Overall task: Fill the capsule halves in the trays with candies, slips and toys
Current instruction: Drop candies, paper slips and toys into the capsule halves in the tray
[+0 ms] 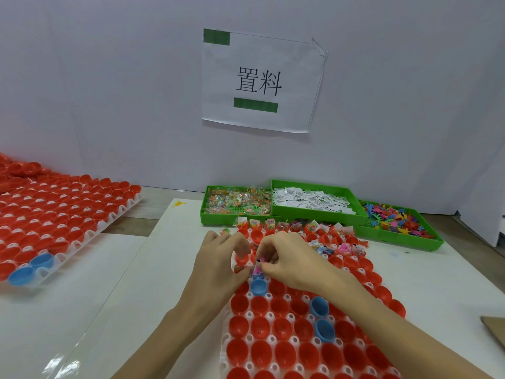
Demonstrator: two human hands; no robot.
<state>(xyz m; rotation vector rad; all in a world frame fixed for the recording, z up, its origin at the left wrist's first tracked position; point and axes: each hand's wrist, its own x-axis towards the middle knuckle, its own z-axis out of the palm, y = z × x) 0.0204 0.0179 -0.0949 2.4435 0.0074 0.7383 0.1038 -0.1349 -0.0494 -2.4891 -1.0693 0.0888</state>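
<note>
Work tray (247, 369): white, with rows of red capsule halves (261, 350), lying straight in front of the person on the white table (82, 310); the far two rows already hold packets, the near rows look unfilled
Spare tray (95, 228): well off to the left, set with red halves and two blue ones at its near corner; untouched
Supply bins: three green bins beyond the work tray; candies (235, 199) on the left, slips (314, 199) in the middle, toys (393, 217) on the right
Sign (259, 80): paper sheet on the back wall; no part in the step
Left hand (221, 258): over the third row; fingers curled, but what they hold I cannot tell
Right hand (289, 258): just beside the left; thumb and forefinger pinched together on a small pink toy (257, 268)
Blue halves (258, 286): one sits just below the pink toy; two more lie further right
Step in hand: seating the pink toy into a half, I judge
Doing it well: lower the toy squarely into the cup before letting go, so that it does not catch on the rim; steady the neighbouring half with the left hand; work along the row so that no half is missed
</note>
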